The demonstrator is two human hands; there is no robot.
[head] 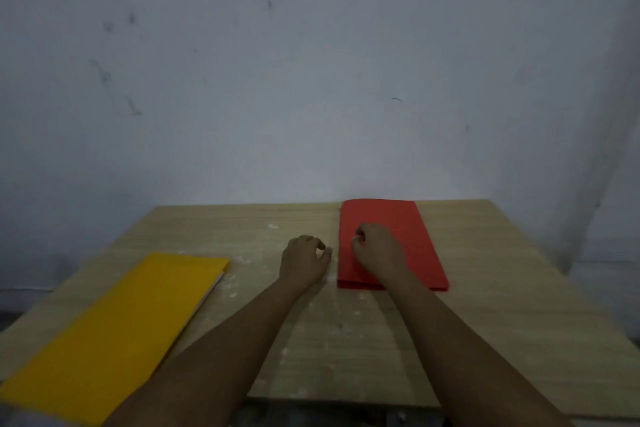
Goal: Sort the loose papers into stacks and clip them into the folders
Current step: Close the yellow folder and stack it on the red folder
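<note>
A closed red folder (391,243) is seen lying flat on the far right part of the wooden table (502,305), its far edge close to the wall (311,80). The right hand (375,248) is rested on the left half of its cover, fingers curled under with the knuckles up; whether the cover's edge is pinched or nothing is held cannot be told. Just beside the folder's left edge, on the bare wood, the left hand (304,258) is placed with fingers loosely curled and thumb near the forefinger; nothing can be seen in it.

Well apart, at the near left corner of the table, a closed yellow folder (114,329) is laid at a slant, and a thin pale edge of paper is shown along its right side. No loose sheets are visible on the table, and no clip can be made out. Pale smudges are scattered over the wood between the two folders.

The step in hand is judged to be either the closing of the red folder or its opening; the sorting appears largely done. If the cover is to be raised, its left edge must be caught by the fingertips while the folder is steadied against sliding.
</note>
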